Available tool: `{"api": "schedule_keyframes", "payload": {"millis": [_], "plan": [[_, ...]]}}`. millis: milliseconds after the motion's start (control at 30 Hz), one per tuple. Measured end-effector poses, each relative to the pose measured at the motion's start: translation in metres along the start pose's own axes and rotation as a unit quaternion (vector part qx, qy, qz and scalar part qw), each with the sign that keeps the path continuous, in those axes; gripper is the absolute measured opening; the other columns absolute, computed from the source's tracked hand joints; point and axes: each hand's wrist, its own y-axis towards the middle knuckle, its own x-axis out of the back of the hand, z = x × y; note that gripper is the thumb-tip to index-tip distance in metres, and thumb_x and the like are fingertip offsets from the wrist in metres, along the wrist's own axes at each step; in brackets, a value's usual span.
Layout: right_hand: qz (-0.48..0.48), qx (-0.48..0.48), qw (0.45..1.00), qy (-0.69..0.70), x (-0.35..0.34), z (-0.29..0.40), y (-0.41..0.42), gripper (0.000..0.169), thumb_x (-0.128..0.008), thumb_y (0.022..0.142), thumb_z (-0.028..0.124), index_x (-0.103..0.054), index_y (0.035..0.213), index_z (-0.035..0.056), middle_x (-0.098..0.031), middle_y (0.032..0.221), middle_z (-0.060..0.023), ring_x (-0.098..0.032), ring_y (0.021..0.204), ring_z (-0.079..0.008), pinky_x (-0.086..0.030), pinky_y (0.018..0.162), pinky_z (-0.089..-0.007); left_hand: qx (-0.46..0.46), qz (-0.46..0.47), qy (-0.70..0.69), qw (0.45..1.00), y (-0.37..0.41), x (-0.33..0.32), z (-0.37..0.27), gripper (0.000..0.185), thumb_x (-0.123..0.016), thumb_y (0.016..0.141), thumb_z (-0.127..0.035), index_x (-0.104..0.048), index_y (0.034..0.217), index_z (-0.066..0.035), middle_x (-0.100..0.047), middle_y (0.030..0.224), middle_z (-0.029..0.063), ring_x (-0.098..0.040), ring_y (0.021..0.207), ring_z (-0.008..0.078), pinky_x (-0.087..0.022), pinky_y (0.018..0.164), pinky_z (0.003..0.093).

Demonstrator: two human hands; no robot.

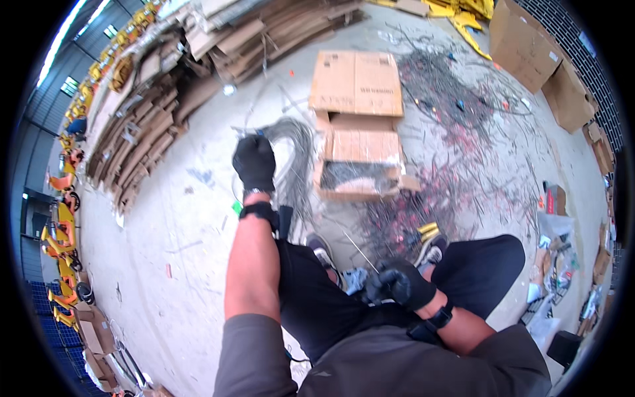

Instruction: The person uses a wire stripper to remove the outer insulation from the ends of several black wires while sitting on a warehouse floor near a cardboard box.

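My left hand, in a black glove, reaches forward over the floor with its fingers closed, at the left end of a curved bundle of grey cables. Whether it grips a cable is hidden by the fist. My right hand, also gloved, is bent close to my lap. From its fingers a thin pale wire or rod points up and to the left. Ahead of my feet stands an open cardboard box holding dark cable-like pieces and clear plastic. Yellow-handled pliers or cutters lie by my right shoe.
Grey and reddish cable scraps are strewn to the right of the box. Flattened cardboard is piled at the left. Large cartons stand at the upper right, and plastic bags lie lower down on that side.
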Motion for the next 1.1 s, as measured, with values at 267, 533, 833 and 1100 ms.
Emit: {"api": "schedule_keyframes", "payload": {"millis": [267, 533, 833, 1100], "plan": [[0.084, 0.086, 0.962, -0.244, 0.019, 0.011, -0.012, 0.026, -0.052, 0.097, 0.018, -0.061, 0.089, -0.0050, -0.069, 0.084, -0.0219, -0.071, 0.075, -0.0278, -0.058, 0.066, -0.0350, 0.019, -0.039, 0.023, 0.999, 0.000, 0.015, 0.015, 0.015, -0.062, 0.082, -0.017, -0.071, 0.078, -0.006, -0.068, 0.080, 0.0158, -0.066, 0.078, 0.0358, -0.051, 0.071, 0.0452], [0.029, -0.006, 0.937, -0.347, 0.056, -0.001, -0.029, 0.030, -0.062, 0.092, 0.029, -0.071, 0.096, 0.0011, -0.071, 0.087, -0.0121, -0.070, 0.079, -0.0263, -0.055, 0.073, -0.0370, 0.071, 0.004, -0.027, 0.997, -0.008, 0.021, 0.028, 0.017, -0.066, 0.083, -0.020, -0.072, 0.080, -0.005, -0.070, 0.079, 0.0159, -0.067, 0.077, 0.0348, -0.053, 0.072, 0.0433], [-0.023, 0.017, 0.678, -0.734, 0.081, 0.013, -0.003, 0.030, -0.066, 0.084, 0.034, -0.073, 0.099, 0.0093, -0.070, 0.097, -0.0148, -0.067, 0.094, -0.0320, -0.052, 0.083, -0.0447, -0.029, 0.168, -0.127, 0.977, -0.027, 0.039, -0.047, 0.017, -0.064, 0.083, -0.019, -0.072, 0.079, -0.004, -0.069, 0.078, 0.0176, -0.067, 0.074, 0.0374, -0.053, 0.069, 0.0439], [-0.111, 0.280, 0.710, -0.637, 0.077, 0.066, 0.028, 0.036, -0.070, 0.083, 0.020, -0.065, 0.116, 0.0060, -0.067, 0.101, -0.0153, -0.067, 0.081, -0.0300, -0.053, 0.073, -0.0410, -0.168, 0.322, -0.185, 0.913, -0.073, 0.041, -0.122, 0.008, -0.066, 0.084, -0.015, -0.069, 0.083, -0.008, -0.067, 0.082, 0.0137, -0.066, 0.078, 0.0349, -0.052, 0.070, 0.0440]]}}
